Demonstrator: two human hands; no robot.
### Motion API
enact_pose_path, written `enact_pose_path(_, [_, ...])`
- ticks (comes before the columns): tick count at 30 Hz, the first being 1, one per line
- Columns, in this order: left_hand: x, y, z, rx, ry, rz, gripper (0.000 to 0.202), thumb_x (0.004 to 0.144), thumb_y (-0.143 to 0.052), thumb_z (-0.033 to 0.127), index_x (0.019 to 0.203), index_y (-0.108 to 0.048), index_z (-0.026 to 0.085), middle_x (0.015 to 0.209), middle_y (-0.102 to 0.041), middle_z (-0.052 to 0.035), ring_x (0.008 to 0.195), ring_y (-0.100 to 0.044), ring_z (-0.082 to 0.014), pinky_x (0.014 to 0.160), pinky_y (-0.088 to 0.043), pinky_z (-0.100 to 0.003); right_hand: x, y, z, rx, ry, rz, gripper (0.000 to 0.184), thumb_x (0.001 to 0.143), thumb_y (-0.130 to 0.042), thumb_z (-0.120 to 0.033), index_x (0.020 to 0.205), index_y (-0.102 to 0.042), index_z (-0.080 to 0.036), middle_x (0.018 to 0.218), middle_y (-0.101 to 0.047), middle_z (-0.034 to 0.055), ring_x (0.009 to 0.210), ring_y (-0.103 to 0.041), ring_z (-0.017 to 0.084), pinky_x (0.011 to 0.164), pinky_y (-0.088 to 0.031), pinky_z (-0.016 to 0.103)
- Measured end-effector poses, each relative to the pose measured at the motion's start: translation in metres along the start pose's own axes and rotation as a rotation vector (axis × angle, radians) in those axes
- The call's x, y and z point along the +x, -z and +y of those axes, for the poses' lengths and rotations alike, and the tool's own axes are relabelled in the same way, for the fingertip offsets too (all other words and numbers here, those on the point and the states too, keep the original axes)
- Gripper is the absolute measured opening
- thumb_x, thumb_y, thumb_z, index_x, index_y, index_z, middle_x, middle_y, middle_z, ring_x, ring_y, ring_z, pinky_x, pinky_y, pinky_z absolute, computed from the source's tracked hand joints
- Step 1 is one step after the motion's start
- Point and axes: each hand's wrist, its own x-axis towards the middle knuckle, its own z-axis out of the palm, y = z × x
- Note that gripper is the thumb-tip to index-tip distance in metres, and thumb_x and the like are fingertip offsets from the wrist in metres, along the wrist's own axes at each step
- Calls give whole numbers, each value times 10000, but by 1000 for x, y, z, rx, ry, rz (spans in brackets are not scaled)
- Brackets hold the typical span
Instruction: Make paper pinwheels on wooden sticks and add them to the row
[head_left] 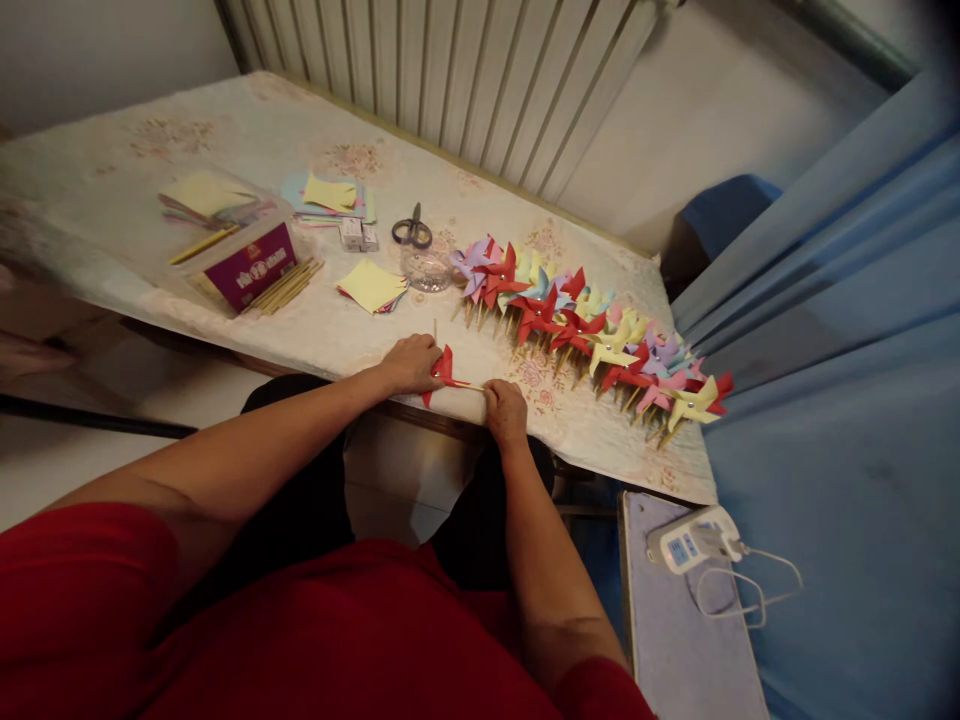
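Note:
At the table's near edge, my left hand [411, 363] is closed on the head of a red paper pinwheel [445, 366], partly covering it. The pinwheel's thin wooden stick [471, 386] points right, and my right hand [506, 411] pinches its far end. Another thin stick [435, 328] lies just beyond my left fingers. Farther in is a stack of cut paper squares [373, 287], yellow on top, beside a clear dish [429, 270] of small shiny pieces. Rows of finished pinwheels [576, 330] in red, yellow, purple, pink and blue lie to the right.
On the tablecloth [247, 140] stand black-handled scissors [412, 230], small boxes [358, 236], more paper sheets [330, 196], a purple-labelled container [251, 268] and bundled sticks [285, 289]. A white power strip [694, 540] sits on a side stand. A radiator [450, 80] and blue curtain [840, 420] border the table.

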Motion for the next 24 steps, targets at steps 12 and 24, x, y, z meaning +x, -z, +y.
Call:
enact_pose_path(12, [1,1,-5,-32,-6,-59,668,754,-599,644,1217,-650,166,1334,-552,-167,1208,-513,-354,1011,-407,-448,-12,17,17,81,-146,88,165,847,-497,-182,757,-630,-220,816,-684,50,832,-563,222,808,-423,331])
enact_pose_path(24, [23,19,-37,80,-66,29,307,908,-468,227,1085,-720,217,1136,-627,-138,1107,-566,-282,889,-434,-376,-10,20,26,155,-429,279,136,776,-464,-247,712,-583,-226,744,-642,23,759,-564,209,760,-419,307])
